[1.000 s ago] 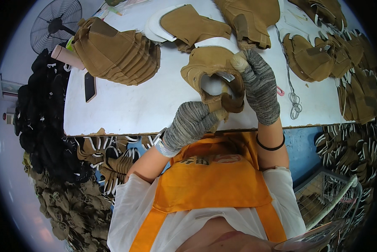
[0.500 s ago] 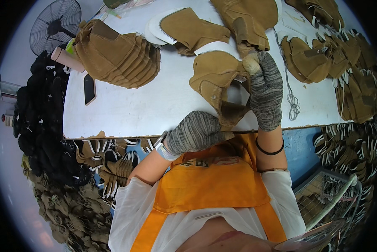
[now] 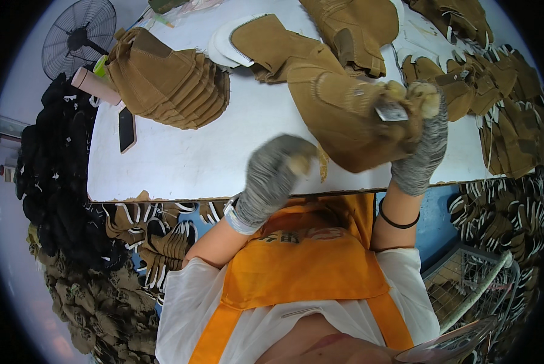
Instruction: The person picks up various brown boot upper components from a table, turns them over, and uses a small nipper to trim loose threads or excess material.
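Brown suede shoe upper (image 3: 344,121) is gripped at its right end by my right hand (image 3: 428,139), gloved in grey knit with the fingers closed. It hangs just over the table, smeared by motion, with a small white label (image 3: 392,111) showing near my fingers. To its left, apart from it, is my left hand (image 3: 278,179) in a matching glove. The left fingers look bent, but blur hides whether they are closed. Behind the held piece lies another brown upper (image 3: 278,45) with a white toe edge.
The white table (image 3: 175,164) bears a stack of brown uppers (image 3: 168,82), a phone (image 3: 127,130) and a pink cup (image 3: 96,87) at left. More uppers (image 3: 496,85) fill the right side. A fan (image 3: 77,39) stands far left; a wire basket (image 3: 466,279) is low right.
My right hand has moved right and toward me, turning the upper over so its broad brown side shows. My left hand has come off its lower edge and shifted slightly left.
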A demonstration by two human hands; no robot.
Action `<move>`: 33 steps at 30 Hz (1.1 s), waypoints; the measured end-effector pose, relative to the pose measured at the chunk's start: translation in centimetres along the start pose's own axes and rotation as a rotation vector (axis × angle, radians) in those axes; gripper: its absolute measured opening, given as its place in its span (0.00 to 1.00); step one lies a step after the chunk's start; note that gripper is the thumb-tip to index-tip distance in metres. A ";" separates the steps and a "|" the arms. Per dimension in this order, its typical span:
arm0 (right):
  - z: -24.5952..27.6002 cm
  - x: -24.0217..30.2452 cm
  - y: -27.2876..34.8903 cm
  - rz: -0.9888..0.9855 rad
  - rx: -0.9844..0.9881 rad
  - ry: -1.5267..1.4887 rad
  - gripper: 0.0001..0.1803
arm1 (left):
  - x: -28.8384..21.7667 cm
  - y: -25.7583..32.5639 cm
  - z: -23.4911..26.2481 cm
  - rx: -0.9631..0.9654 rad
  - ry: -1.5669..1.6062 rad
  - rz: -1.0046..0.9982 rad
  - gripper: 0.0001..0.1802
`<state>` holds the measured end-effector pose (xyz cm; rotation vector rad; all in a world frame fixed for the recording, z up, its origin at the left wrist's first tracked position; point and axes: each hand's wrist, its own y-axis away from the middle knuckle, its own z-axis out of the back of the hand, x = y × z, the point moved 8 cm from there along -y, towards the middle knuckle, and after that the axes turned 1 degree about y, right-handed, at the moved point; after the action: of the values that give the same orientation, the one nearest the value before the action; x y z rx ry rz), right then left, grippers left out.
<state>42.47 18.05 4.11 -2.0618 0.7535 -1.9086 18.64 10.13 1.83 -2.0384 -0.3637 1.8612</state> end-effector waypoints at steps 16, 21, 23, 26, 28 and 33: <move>-3.2 -5.2 -2.4 -0.297 0.421 -0.003 0.21 | -0.6 -3.6 -4.3 0.232 1.637 0.633 0.50; -2.8 -2.1 -2.0 -0.139 0.453 -0.019 0.19 | -0.5 -4.3 -3.2 0.273 1.597 0.472 0.36; -2.2 -1.4 -2.4 -0.315 0.239 -0.207 0.20 | -1.0 -4.7 -2.7 0.264 1.509 0.424 0.33; -2.7 -0.8 -2.0 -0.394 0.189 -0.555 0.24 | -2.0 -5.2 -0.2 0.035 1.341 0.357 0.33; -3.3 1.1 -1.3 -0.324 0.184 -0.622 0.29 | -3.2 -5.8 -0.3 0.060 1.258 0.275 0.34; -3.0 5.8 0.0 0.022 0.063 -0.091 0.24 | -2.9 -5.3 -1.3 -0.072 0.710 0.224 0.34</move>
<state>39.69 15.57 9.50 -2.0779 0.6839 -1.7905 19.93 13.61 6.76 -2.6973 -0.0070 1.1078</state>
